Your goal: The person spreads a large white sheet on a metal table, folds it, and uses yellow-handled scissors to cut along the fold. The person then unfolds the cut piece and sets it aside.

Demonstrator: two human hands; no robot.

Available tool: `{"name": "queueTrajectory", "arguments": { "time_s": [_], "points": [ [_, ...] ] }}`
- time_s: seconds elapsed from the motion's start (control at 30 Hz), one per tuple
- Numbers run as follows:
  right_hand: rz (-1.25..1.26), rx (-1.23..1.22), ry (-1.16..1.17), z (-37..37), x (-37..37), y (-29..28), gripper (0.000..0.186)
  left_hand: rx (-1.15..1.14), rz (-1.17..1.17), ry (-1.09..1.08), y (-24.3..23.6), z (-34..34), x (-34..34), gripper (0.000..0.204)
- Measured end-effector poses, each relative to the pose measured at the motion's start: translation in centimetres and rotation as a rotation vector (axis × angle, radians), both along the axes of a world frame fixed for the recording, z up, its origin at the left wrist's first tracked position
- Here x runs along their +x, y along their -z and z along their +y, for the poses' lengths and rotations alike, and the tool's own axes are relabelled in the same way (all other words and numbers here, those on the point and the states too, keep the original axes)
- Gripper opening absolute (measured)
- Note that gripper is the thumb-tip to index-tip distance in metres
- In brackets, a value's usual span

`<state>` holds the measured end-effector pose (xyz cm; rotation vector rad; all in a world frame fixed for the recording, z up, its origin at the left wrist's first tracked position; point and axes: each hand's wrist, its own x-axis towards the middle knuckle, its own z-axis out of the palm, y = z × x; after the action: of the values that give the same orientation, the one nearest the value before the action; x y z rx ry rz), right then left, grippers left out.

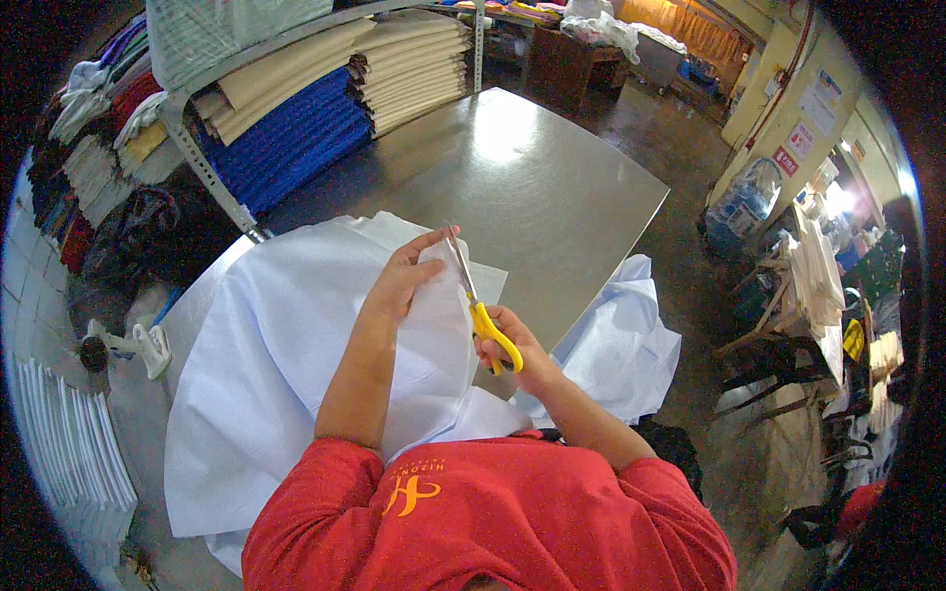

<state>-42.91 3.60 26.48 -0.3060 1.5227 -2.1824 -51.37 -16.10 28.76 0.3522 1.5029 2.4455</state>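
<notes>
A large white cloth (286,325) lies spread over the table's near left part and hangs toward me. My left hand (406,276) pinches its upper edge and holds that part raised. In my right hand (514,345) is a pair of scissors (481,317) with yellow handles. Their metal blades point up and away, along the edge of the cloth just right of my left fingers. Whether the blades are parted is too fine to tell. Another piece of white cloth (621,340) drapes over the table's right edge, beside my right forearm.
The metal table (552,177) reaches away ahead. On its far left, a metal rack (212,177) stands by stacks of folded cream cloth (409,69) and blue cloth (296,138). Folded white sheets (74,433) are at the left. Wooden chairs (788,295) stand on the right.
</notes>
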Motion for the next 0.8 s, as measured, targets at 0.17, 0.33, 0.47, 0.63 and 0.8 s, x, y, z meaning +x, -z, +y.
{"name": "queueTrajectory", "arguments": {
  "time_s": [0.17,0.33,0.47,0.63,0.8],
  "points": [
    [-0.001,0.015,0.022,0.0,0.3,-0.1,0.047,0.014,0.037,-0.011,-0.1,0.3,0.2,0.048],
    [-0.001,0.05,0.059,-0.1,0.4,0.0,0.045,-0.02,0.036,-0.071,-0.7,0.8,0.7,0.048],
    [0.008,0.07,0.078,-0.2,0.4,0.3,0.044,-0.039,0.028,-0.083,-1.0,1.0,1.1,0.048],
    [0.033,0.056,0.07,-0.2,0.3,0.7,0.041,-0.037,0.039,-0.107,-1.1,1.3,1.2,0.049],
    [0.002,0.076,0.089,-0.1,0.4,0.7,0.043,-0.028,0.055,-0.093,-0.9,1.2,1.1,0.051]
  ]
}}
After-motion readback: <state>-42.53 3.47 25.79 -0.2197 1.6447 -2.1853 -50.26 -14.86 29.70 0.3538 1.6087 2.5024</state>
